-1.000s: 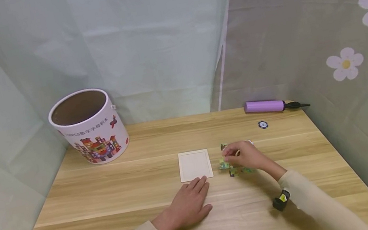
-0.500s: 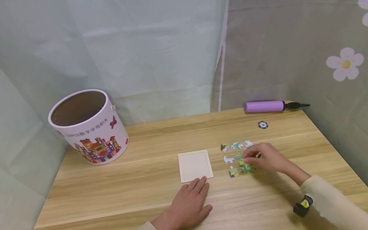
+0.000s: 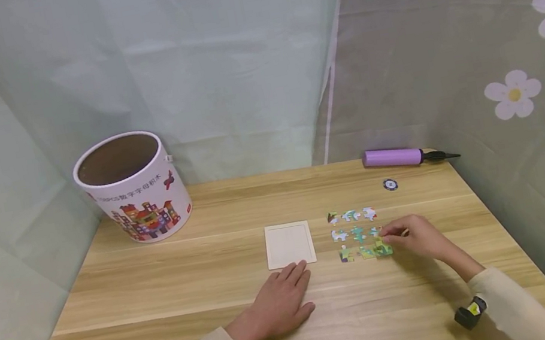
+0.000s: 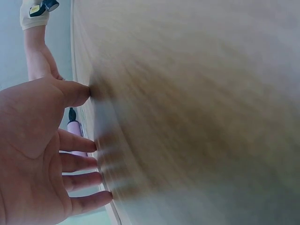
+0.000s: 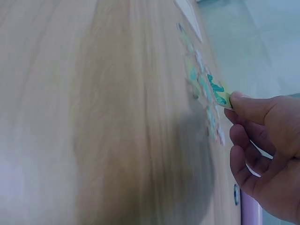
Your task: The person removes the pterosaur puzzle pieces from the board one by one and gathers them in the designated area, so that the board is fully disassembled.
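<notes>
Wooden tabletop [image 3: 162, 287], tent walls behind. My right hand [image 3: 418, 235] pinches a green puzzle piece [image 3: 383, 248] at the near right corner of the loose puzzle pieces [image 3: 353, 233] — laid in rows just right of the white puzzle tray [image 3: 289, 244]. My left hand [image 3: 277, 309] rests flat, fingers straight, fingertips at the tray's near edge. Farther off: toy-block bucket [image 3: 136, 188], purple pump [image 3: 393, 157].

Head view looked down across the wooden table [image 3: 162, 287] from its near edge, wrist views skimmed that tabletop closely — blurred — sharing the purple pump [image 3: 392, 157].
</notes>
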The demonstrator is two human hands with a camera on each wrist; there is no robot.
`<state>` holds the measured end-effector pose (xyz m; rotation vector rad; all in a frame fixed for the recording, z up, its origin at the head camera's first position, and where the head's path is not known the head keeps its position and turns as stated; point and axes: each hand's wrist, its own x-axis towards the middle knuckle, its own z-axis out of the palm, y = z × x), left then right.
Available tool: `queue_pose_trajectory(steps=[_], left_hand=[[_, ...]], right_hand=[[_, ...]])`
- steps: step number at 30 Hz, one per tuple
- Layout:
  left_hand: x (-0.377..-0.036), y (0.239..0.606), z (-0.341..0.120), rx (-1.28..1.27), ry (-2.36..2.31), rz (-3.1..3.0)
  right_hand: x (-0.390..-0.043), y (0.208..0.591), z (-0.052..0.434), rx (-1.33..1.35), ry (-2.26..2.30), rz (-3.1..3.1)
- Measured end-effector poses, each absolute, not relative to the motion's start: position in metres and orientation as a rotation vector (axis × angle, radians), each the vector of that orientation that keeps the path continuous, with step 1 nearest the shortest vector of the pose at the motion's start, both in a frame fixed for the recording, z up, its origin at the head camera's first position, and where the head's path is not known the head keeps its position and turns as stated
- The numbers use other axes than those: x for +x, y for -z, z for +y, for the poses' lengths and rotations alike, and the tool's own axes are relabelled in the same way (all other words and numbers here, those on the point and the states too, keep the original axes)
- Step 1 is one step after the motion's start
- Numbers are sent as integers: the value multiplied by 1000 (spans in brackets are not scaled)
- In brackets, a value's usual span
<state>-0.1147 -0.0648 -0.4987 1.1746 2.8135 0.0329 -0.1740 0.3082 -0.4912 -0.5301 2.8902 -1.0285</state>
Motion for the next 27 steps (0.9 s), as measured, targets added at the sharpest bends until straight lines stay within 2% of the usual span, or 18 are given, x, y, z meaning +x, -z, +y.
queue_pose_trajectory(steps=[18, 27], left_hand=[[-114, 498, -64, 1167, -36, 2813], [-115, 491, -67, 1170, -38, 2842]], right_hand=[[-171, 504, 316, -437, 940, 2895], [-178, 486, 309, -463, 956, 2937]])
